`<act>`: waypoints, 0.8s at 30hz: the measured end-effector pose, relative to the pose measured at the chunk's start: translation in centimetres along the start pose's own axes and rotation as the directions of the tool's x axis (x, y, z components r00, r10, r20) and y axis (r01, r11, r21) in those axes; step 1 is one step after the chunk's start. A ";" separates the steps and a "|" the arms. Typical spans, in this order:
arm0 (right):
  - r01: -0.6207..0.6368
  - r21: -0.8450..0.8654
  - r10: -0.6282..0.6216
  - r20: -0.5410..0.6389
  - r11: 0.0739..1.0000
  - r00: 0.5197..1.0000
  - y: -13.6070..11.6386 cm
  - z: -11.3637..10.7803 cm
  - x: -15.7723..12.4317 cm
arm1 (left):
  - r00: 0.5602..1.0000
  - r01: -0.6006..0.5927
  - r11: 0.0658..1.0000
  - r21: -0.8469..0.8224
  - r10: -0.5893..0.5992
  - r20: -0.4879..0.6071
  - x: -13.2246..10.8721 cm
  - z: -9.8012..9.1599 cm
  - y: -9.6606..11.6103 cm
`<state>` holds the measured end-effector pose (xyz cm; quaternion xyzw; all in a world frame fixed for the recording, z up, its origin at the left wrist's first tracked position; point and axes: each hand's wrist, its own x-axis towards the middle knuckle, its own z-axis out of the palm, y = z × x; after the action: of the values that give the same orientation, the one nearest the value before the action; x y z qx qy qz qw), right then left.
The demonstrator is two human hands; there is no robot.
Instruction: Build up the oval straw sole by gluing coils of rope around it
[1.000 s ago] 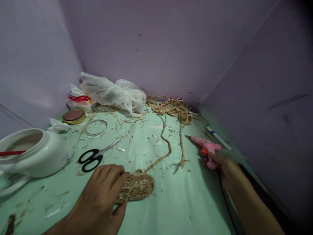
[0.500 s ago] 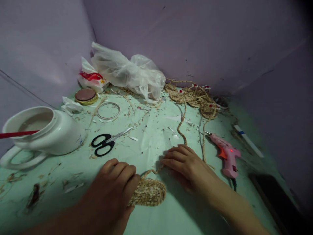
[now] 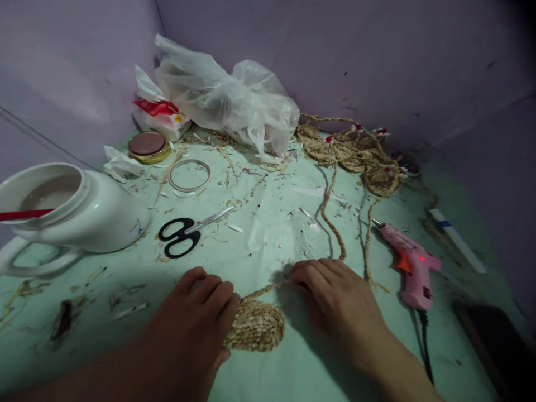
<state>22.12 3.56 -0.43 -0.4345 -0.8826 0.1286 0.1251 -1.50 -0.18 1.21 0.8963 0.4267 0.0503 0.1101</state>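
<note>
An oval coil of braided straw (image 3: pixel 260 328) lies on the table, its left end under the fingers of my left hand (image 3: pixel 201 318), which is closed on it. From the coil's upper edge a straw cord (image 3: pixel 268 289) runs to the right into my right hand (image 3: pixel 335 296). The fingers of that hand are closed around the cord, and their tips are partly hidden. Beyond my right hand a braided straw rope (image 3: pixel 329 215) reaches back to a heap of woven straw pieces (image 3: pixel 355 148) with red and white beads.
A pink glue gun (image 3: pixel 412 265) with a lit red light lies at right, near a dark phone (image 3: pixel 494 346). Black-handled scissors (image 3: pixel 184 234) lie left of centre. A white mug (image 3: pixel 109 212) rests on its side at left. A plastic bag (image 3: pixel 234 106) and tissue pack (image 3: pixel 161 117) stand behind.
The cord between my hands has gone from slack and bent to straight. My right hand has shifted slightly right. The camera view has tilted a little, moving the background.
</note>
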 end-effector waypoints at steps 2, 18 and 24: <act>-0.032 0.033 0.031 0.013 0.999 0.999 -0.3 -0.4 0.2 | 0.994 0.047 0.999 -0.022 -0.045 0.096 0.2 -0.5 0.2; -0.056 0.150 0.031 0.167 0.987 0.985 0.1 -1.9 1.1 | 0.970 0.115 0.993 -0.029 -0.106 0.217 -0.2 -1.6 0.8; -0.143 0.236 0.101 0.181 0.961 0.978 -0.4 -0.5 -0.3 | 0.986 0.090 0.995 -0.035 -0.084 0.144 -0.4 -1.0 0.7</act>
<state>22.18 3.18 0.09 -0.4566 -0.8385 0.2815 0.0955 -1.40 -0.76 2.30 0.8756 0.4555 -0.0099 0.1607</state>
